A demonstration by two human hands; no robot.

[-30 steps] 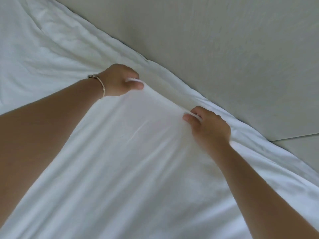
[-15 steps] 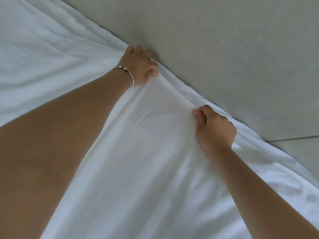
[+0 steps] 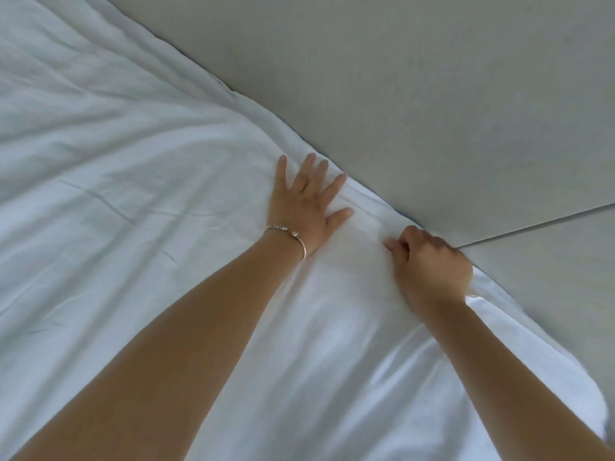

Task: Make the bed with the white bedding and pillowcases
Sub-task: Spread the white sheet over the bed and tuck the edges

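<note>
White bedding covers the bed and fills the left and lower part of the head view, creased in long folds. Its top edge runs diagonally along a grey headboard. My left hand, with a bangle on the wrist, lies flat on the bedding near that edge, fingers spread and straight. My right hand is to its right, fingers curled and gripping a fold of the white bedding at the edge beside the headboard.
A grey padded headboard takes up the upper right, with a seam line crossing it at the right. A rounded white bulge of bedding shows at the lower right.
My left hand has let go of the bedding edge and now presses flat on it with spread fingers. My right hand still grips the fold near the headboard. The view has shifted.
</note>
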